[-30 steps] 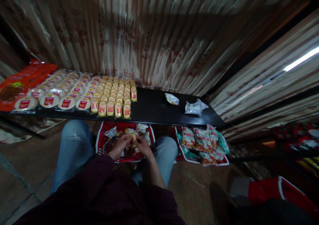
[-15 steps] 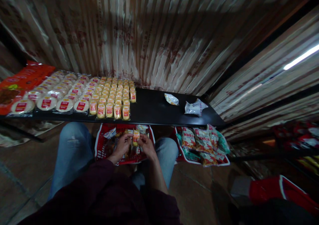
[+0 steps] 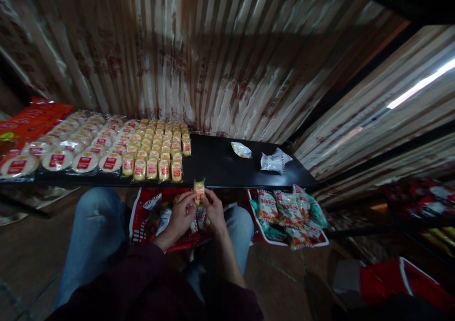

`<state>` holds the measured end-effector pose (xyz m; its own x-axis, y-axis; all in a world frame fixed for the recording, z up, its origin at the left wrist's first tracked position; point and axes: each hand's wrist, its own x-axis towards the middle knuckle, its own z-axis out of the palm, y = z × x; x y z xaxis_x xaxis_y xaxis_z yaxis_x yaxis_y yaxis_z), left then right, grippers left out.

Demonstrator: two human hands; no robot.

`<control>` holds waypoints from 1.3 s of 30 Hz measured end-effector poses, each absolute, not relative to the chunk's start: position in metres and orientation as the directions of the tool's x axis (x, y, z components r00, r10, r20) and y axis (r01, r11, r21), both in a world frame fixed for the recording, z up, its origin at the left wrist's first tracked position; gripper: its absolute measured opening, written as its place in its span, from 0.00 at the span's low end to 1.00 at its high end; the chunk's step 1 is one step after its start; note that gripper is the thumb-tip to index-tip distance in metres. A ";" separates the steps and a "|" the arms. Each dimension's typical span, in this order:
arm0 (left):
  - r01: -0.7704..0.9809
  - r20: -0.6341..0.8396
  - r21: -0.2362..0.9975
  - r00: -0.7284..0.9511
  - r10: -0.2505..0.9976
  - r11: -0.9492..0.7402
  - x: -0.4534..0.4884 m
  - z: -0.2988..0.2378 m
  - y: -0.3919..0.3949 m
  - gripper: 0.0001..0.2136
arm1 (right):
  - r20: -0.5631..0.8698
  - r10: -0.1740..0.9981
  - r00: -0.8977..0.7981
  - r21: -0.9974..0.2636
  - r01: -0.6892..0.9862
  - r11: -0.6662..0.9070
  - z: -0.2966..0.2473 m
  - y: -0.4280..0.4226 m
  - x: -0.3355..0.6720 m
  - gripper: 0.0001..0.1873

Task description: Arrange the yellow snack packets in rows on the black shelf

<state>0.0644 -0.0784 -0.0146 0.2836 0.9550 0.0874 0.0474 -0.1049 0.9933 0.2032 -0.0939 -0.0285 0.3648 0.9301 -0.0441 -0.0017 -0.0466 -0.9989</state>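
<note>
My left hand point(image 3: 182, 213) and my right hand point(image 3: 213, 207) are both closed on a small yellow snack packet point(image 3: 198, 189), held upright just below the front edge of the black shelf point(image 3: 220, 162). More small packets hang bunched below the hands. Under them lies a red basket point(image 3: 140, 212) between my knees, with loose packets in it. On the shelf, rows of the same yellow packets point(image 3: 159, 148) stand beside rows of round white wrapped cakes point(image 3: 67, 145).
Orange packages point(image 3: 21, 122) lie at the shelf's far left. A small packet point(image 3: 241, 149) and a crumpled white wrapper point(image 3: 273, 161) sit on the shelf's right part. A second red basket point(image 3: 289, 214) of red-green packets stands to the right on the floor. Corrugated wall behind.
Both hands have risen out of the red basket with the yellow packet, up to the shelf's front edge. The view has tilted slightly upward.
</note>
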 end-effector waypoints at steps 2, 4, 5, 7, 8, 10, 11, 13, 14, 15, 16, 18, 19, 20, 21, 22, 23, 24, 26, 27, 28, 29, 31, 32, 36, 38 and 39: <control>0.025 0.102 0.993 0.270 0.958 -0.113 0.068 -0.011 -0.075 0.17 | -0.028 0.928 0.372 -0.999 0.007 -0.033 -0.026 -0.085 0.205 0.18; 0.025 0.123 0.991 0.254 0.959 -0.134 0.071 -0.008 -0.070 0.17 | 0.001 0.925 0.380 -1.000 0.025 -0.009 -0.025 -0.076 0.207 0.18; 0.034 0.135 0.988 0.246 0.960 -0.148 0.072 -0.006 -0.067 0.17 | 0.017 0.924 0.382 -0.999 0.039 0.003 -0.025 -0.071 0.208 0.18; 0.064 0.153 0.983 0.226 0.962 -0.171 0.074 -0.003 -0.061 0.16 | 0.042 0.923 0.382 -0.998 0.062 0.020 -0.026 -0.062 0.208 0.18; 0.079 0.157 0.981 0.215 0.964 -0.177 0.075 -0.002 -0.059 0.16 | 0.050 0.924 0.380 -0.997 0.069 0.026 -0.027 -0.058 0.208 0.18; 0.099 0.156 0.979 0.194 0.968 -0.178 0.077 -0.002 -0.053 0.16 | 0.063 0.924 0.378 -0.996 0.078 0.035 -0.028 -0.051 0.207 0.18; 0.102 0.154 0.979 0.187 0.970 -0.175 0.078 -0.002 -0.051 0.16 | 0.069 0.923 0.377 -0.996 0.085 0.040 -0.028 -0.048 0.206 0.19; 0.101 0.149 0.980 0.180 0.972 -0.169 0.079 -0.003 -0.047 0.16 | 0.081 0.924 0.373 -0.994 0.102 0.046 -0.028 -0.043 0.205 0.18; 0.102 0.147 0.981 0.181 0.973 -0.167 0.080 -0.003 -0.046 0.16 | 0.086 0.925 0.370 -0.993 0.111 0.048 -0.028 -0.041 0.205 0.18; 0.106 0.145 0.980 0.181 0.973 -0.166 0.081 -0.004 -0.045 0.16 | 0.089 0.926 0.367 -0.992 0.119 0.048 -0.028 -0.040 0.205 0.18; 0.112 0.142 0.980 0.179 0.973 -0.164 0.081 -0.004 -0.044 0.16 | 0.092 0.927 0.365 -0.991 0.124 0.049 -0.028 -0.039 0.204 0.18; 0.123 0.136 0.980 0.171 0.976 -0.158 0.082 -0.005 -0.044 0.16 | 0.095 0.927 0.364 -0.989 0.138 0.048 -0.029 -0.037 0.205 0.18; 0.126 0.131 0.980 0.168 0.977 -0.153 0.082 -0.006 -0.043 0.16 | 0.095 0.927 0.364 -0.988 0.147 0.044 -0.030 -0.036 0.205 0.18; 0.128 0.125 0.981 0.165 0.978 -0.147 0.083 -0.006 -0.043 0.16 | 0.095 0.926 0.366 -0.987 0.157 0.039 -0.031 -0.035 0.205 0.18; 0.131 0.120 0.981 0.163 0.979 -0.142 0.083 -0.007 -0.043 0.16 | 0.094 0.925 0.369 -0.985 0.168 0.033 -0.032 -0.035 0.206 0.18; 0.137 0.117 0.981 0.164 0.980 -0.140 0.084 -0.007 -0.043 0.17 | 0.094 0.922 0.376 -0.983 0.179 0.027 -0.033 -0.034 0.206 0.18; 0.146 0.117 0.979 0.163 0.980 -0.141 0.085 -0.007 -0.043 0.17 | 0.094 0.920 0.381 -0.982 0.189 0.022 -0.034 -0.033 0.207 0.17; 0.159 0.119 0.976 0.163 0.979 -0.145 0.085 -0.007 -0.042 0.17 | 0.094 0.919 0.384 -0.980 0.199 0.017 -0.035 -0.033 0.207 0.17; 0.190 0.127 0.969 0.167 0.978 -0.158 0.086 -0.007 -0.042 0.17 | 0.091 0.917 0.388 -0.976 0.216 0.006 -0.035 -0.032 0.208 0.17; 0.205 0.131 0.965 0.172 0.976 -0.165 0.087 -0.007 -0.041 0.17 | 0.088 0.917 0.390 -0.975 0.223 -0.001 -0.035 -0.032 0.209 0.16; 0.217 0.134 0.961 0.175 0.975 -0.171 0.087 -0.006 -0.041 0.18 | 0.086 0.915 0.394 -0.973 0.230 -0.007 -0.034 -0.031 0.209 0.16; 0.223 0.134 0.959 0.178 0.975 -0.173 0.087 -0.006 -0.040 0.17 | 0.083 0.914 0.398 -0.971 0.239 -0.015 -0.033 -0.031 0.209 0.16; 0.216 0.133 0.962 0.176 0.975 -0.170 0.088 -0.006 -0.039 0.17 | 0.084 0.911 0.404 -0.962 0.270 -0.031 -0.031 -0.030 0.209 0.16; 0.204 0.129 0.965 0.171 0.977 -0.164 0.088 -0.007 -0.038 0.17 | 0.085 0.910 0.405 -0.956 0.290 -0.039 -0.029 -0.029 0.209 0.16; 0.181 0.113 0.973 0.159 0.981 -0.141 0.091 -0.007 -0.032 0.18 | 0.095 0.907 0.411 -0.936 0.348 -0.060 -0.025 -0.023 0.210 0.16; 0.199 0.115 0.969 0.163 0.980 -0.147 0.093 -0.007 -0.029 0.19 | 0.101 0.906 0.411 -0.932 0.357 -0.058 -0.025 -0.017 0.211 0.15; 0.215 0.120 0.964 0.167 0.979 -0.155 0.094 -0.008 -0.028 0.19 | 0.103 0.906 0.410 -0.932 0.359 -0.056 -0.026 -0.014 0.211 0.15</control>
